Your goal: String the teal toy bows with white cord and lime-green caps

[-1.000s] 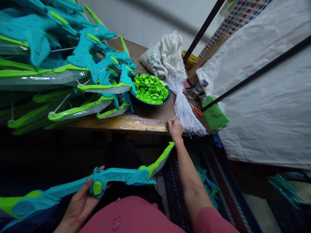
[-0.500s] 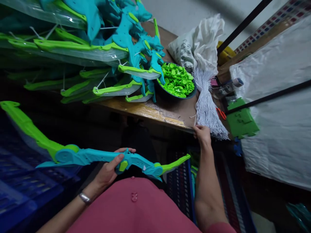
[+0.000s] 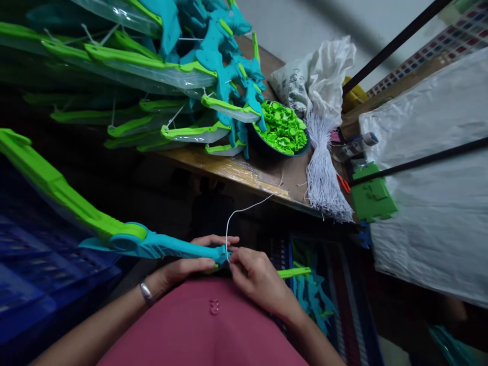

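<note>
My left hand (image 3: pixel 186 267) is wrapped around the middle of a blue and green toy bow (image 3: pixel 163 245), which lies crosswise in front of my body. One long green limb reaches to the left edge. My right hand (image 3: pixel 253 274) is pinched on a white cord (image 3: pixel 244 209) at the bow's middle, and the cord's loose end curves up toward the table edge. My right hand covers part of the bow's right half. On the table lies a bundle of white cords (image 3: pixel 324 173), its top in a white sack (image 3: pixel 316 76).
A dark bowl of green plastic pieces (image 3: pixel 282 129) stands beside the cords. Many toy bows (image 3: pixel 152 71) are piled at upper left on the table (image 3: pixel 259 180). Blue crates (image 3: pixel 26 300) stand at left, and another crate with bows (image 3: pixel 312 290) sits at lower right. Red-handled scissors (image 3: pixel 343 184) lie beyond the cords.
My right hand has come from the cord bundle to the bow's middle, bringing one white cord. The bow has shifted slightly right in my left hand.
</note>
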`<state>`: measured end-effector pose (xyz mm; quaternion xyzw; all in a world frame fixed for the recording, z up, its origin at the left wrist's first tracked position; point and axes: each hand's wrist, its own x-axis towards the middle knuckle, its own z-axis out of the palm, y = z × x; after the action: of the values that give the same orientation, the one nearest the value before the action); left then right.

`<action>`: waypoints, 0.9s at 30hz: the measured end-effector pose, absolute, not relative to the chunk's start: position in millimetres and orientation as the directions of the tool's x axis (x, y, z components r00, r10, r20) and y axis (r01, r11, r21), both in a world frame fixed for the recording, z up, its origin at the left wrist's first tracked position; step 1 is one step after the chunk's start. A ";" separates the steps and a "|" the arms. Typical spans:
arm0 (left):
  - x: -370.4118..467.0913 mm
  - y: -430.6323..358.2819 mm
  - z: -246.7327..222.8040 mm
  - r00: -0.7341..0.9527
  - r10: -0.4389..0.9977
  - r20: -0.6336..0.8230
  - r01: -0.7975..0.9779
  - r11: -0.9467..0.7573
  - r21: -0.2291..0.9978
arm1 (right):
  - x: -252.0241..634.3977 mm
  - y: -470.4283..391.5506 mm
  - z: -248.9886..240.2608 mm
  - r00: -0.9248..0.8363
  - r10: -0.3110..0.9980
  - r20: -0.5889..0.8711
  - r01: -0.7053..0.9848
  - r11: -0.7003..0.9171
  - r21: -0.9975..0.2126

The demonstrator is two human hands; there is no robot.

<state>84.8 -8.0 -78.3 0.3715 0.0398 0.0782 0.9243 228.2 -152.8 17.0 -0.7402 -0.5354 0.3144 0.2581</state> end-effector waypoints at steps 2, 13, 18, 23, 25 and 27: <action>82.8 -8.1 -79.5 0.985 0.170 0.035 -0.155 0.774 0.614 | 231.2 -155.9 21.5 0.179 0.952 -0.249 0.657 -0.304 -0.690; 68.5 5.0 -78.5 0.973 0.229 -0.008 -0.179 0.783 0.596 | 255.7 -145.0 18.0 -0.070 0.900 -0.430 0.394 -0.371 -0.841; 66.9 0.1 -76.6 0.985 0.172 -0.029 -0.115 0.765 0.634 | 255.2 -103.8 -8.1 0.244 0.870 -0.428 -0.153 -0.402 -0.903; 65.6 -2.3 -80.0 0.997 0.080 -0.010 -0.051 0.719 0.693 | 257.2 -67.3 -19.6 0.408 0.837 -0.364 -0.470 -0.149 -0.870; 60.7 -3.0 -82.4 0.995 0.098 -0.002 -0.067 0.704 0.707 | 275.9 -58.9 -14.7 0.523 0.793 -0.312 -0.490 -0.020 -0.872; 53.5 -4.2 -84.1 0.989 0.137 -0.052 -0.063 0.712 0.699 | 301.6 -53.9 -7.3 0.636 0.724 -0.268 -0.478 0.097 -0.873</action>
<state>53.5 -4.2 -84.1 0.3753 0.0499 0.0541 0.9240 301.6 -53.9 -7.3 -0.5318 -0.1156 0.4109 0.7314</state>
